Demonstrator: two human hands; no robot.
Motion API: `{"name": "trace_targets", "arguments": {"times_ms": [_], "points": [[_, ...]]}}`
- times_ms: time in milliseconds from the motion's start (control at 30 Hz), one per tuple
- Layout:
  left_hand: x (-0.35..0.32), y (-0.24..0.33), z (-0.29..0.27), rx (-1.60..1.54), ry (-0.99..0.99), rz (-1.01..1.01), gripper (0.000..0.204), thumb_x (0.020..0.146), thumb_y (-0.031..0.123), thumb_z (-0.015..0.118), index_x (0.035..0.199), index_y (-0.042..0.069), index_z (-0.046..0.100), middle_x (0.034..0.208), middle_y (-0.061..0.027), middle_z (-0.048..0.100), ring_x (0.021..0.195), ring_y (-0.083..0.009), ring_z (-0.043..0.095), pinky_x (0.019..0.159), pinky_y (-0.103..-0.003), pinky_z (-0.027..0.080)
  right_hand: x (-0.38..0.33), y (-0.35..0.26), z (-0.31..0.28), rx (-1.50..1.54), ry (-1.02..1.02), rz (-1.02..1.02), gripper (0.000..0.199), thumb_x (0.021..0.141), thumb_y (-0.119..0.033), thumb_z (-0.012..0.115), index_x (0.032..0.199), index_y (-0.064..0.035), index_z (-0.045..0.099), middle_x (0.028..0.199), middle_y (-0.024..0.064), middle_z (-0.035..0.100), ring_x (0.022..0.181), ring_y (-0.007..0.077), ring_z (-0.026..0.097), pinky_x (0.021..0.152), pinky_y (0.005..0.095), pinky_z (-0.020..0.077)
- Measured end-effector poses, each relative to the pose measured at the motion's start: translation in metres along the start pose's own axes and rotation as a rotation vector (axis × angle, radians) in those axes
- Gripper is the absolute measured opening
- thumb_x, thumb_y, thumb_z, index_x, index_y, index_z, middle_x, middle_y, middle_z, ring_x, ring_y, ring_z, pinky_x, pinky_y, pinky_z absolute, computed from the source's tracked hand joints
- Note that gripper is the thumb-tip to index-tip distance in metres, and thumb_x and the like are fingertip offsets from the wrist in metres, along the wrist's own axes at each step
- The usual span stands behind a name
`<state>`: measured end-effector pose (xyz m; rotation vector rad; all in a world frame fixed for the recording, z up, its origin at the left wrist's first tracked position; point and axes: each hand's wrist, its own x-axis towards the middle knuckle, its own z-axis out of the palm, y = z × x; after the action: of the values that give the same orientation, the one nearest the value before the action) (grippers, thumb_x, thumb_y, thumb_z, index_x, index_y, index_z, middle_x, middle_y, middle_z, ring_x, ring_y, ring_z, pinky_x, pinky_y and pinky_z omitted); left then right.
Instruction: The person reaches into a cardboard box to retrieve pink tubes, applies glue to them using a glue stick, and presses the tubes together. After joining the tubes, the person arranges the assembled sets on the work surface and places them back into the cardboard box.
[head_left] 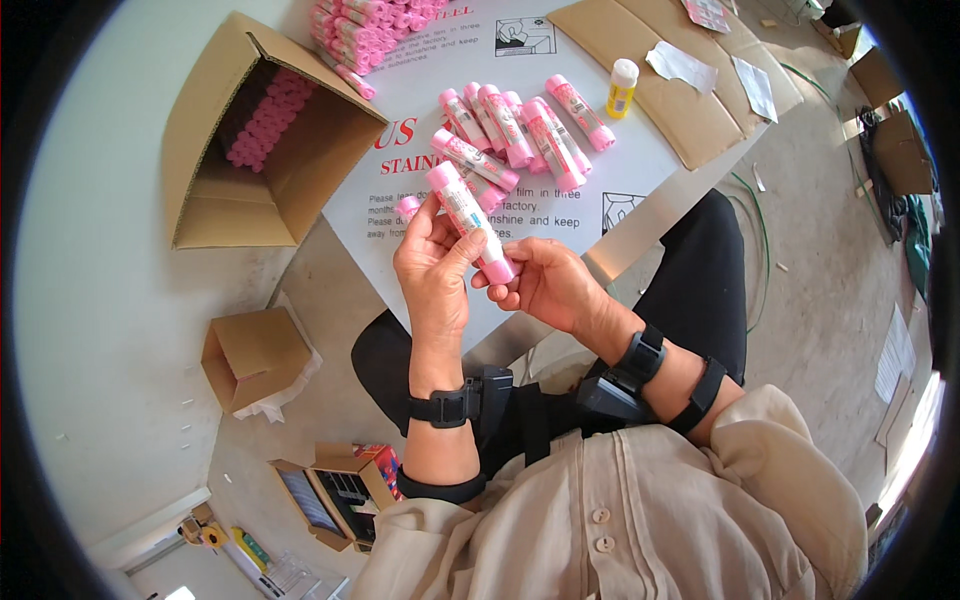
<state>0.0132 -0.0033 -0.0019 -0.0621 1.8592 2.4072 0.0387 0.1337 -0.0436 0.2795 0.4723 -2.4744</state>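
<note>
My left hand (435, 262) is closed around a pink glue stick (462, 215), which slants across the fingers with its upper end pointing away to the left. At the stick's near end, the fingertips of my right hand (540, 280) pinch and steady it. The pink tip of another stick (406, 206) shows beside my left fingers; whether that hand holds it too, I cannot tell. Just beyond my hands, several more pink glue sticks (505, 125) lie loosely together on the table. To their right stands a yellow glue stick (621, 88) with a white cap.
A large open carton (245, 215) at the left holds many pink sticks. More are stacked in a pile (365, 30) at the table's far edge. Flattened cardboard (690, 120) with paper scraps covers the right side. A smaller carton (262, 360) sits lower left.
</note>
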Motion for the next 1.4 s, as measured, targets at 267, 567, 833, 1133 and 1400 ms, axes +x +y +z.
{"name": "trace_targets", "arguments": {"times_ms": [267,567,833,1133,1400], "points": [[0.0,-0.001,0.002,0.003,0.024,-0.013,0.056,0.079,-0.003,0.066,0.13,-0.005,0.044,0.102,-0.0095,0.061,0.088,-0.0136,0.058,0.072,-0.025,0.05,0.003,0.006,-0.007,0.069,0.005,0.027,0.028,0.084,-0.011,0.048,0.1,0.0098,0.058,0.089,0.0225,0.065,0.069,0.0207,0.061,0.064,0.0318,0.0494],[0.006,-0.011,-0.007,0.069,0.089,0.034,0.056,0.079,-0.002,0.066,0.13,-0.006,0.042,0.1,-0.0099,0.062,0.088,-0.0152,0.059,0.075,-0.027,0.05,0.003,0.004,-0.008,-0.001,0.0,0.068,0.035,0.087,-0.023,0.052,0.102,0.0079,0.059,0.095,0.021,0.064,0.07,0.0186,0.059,0.065,0.0285,0.0471],[0.024,-0.042,-0.035,1.373,0.267,0.243,0.062,0.071,-0.001,0.065,0.128,-0.005,0.04,0.111,-0.0232,0.054,0.1,-0.0344,0.057,0.087,-0.041,0.047,0.023,-0.008,-0.021,-1.423,0.472,-0.671,0.023,0.081,-0.017,0.066,0.095,-0.0002,0.059,0.083,0.017,0.06,0.063,0.0274,0.061,0.058,0.0353,0.0501],[0.027,-0.055,-0.034,1.621,0.181,0.319,0.06,0.068,0.001,0.068,0.122,-0.003,0.044,0.108,-0.0192,0.049,0.106,-0.0375,0.045,0.089,-0.045,0.041,0.083,-0.031,-0.018,-2.285,0.49,-0.66,0.029,0.078,-0.008,0.057,0.104,0.0011,0.049,0.087,0.0138,0.06,0.064,0.0293,0.064,0.056,0.0374,0.0525],[0.036,-0.077,-0.07,1.34,0.361,0.467,0.052,0.073,0.005,0.067,0.122,0.0,0.047,0.13,-0.0181,0.04,0.121,-0.0385,0.037,0.097,-0.05,0.034,0.074,-0.038,-0.022,-1.076,0.359,-0.585,0.027,0.086,-0.011,0.056,0.108,0.0049,0.057,0.075,0.0122,0.063,0.053,0.0166,0.055,0.045,0.0276,0.0414]]}}
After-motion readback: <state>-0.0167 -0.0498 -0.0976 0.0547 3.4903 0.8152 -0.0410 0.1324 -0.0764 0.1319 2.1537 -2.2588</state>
